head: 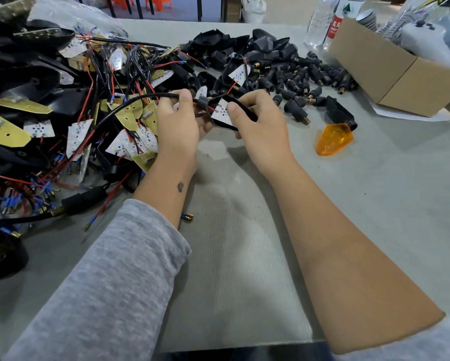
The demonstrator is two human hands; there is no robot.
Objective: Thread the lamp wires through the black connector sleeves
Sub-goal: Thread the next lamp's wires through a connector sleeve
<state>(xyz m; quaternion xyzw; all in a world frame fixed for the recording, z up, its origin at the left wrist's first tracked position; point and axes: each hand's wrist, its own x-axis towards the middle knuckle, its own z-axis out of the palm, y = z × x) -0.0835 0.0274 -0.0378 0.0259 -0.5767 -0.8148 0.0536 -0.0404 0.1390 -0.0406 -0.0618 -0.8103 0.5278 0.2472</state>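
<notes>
My left hand (178, 123) pinches a black cable (130, 101) that arcs off to the left, right beside a short black connector sleeve (202, 102) sitting on it. My right hand (260, 126) grips a black lamp housing (244, 110) with a white LED board (220, 112) in it. Thin red wires run from the board toward the sleeve. Both hands hover above the table's middle, close together. A pile of loose black sleeves with brass tips (309, 79) lies behind my right hand.
A tangled heap of wired LED boards and black housings (62, 113) fills the left. An orange lens (333, 139) lies to the right, a cardboard box (401, 74) and water bottles (323, 22) at the back right. A ribbed grey mat (231, 256) covers the table in front.
</notes>
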